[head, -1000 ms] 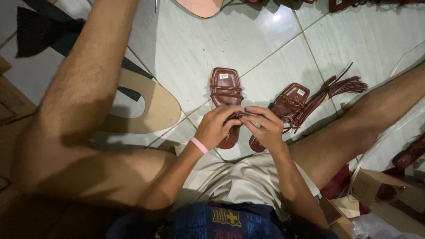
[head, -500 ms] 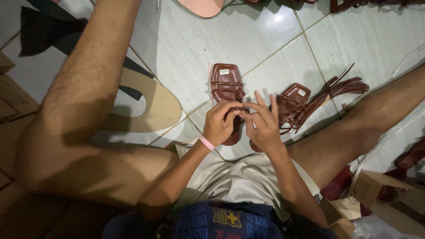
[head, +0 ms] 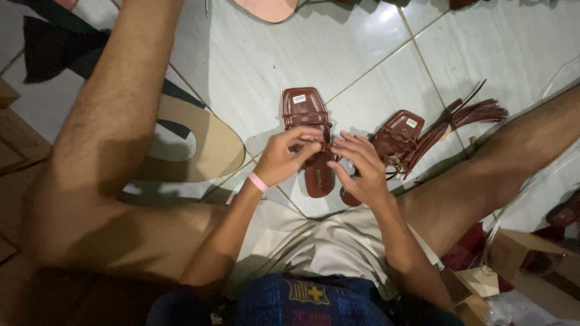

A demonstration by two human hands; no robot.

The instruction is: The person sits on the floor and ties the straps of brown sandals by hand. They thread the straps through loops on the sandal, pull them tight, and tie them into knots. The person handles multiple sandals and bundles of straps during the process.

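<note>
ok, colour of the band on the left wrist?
Pink wristband on the left hand; head view.

Centre of frame: a brown sandal [head: 308, 136] lies flat on the white tiled floor [head: 254, 66]. The left hand [head: 283, 158] and right hand [head: 357, 166] meet over its middle, fingertips pinching its thin straps. A pink wristband [head: 258, 181] sits on the left wrist. Just right of the hands lies a second brown sandal [head: 396, 139], its long laces [head: 465, 115] fanned toward the upper right. A tan cardboard cut-out [head: 211, 145] lies at centre left. Bare legs flank both sides.
</note>
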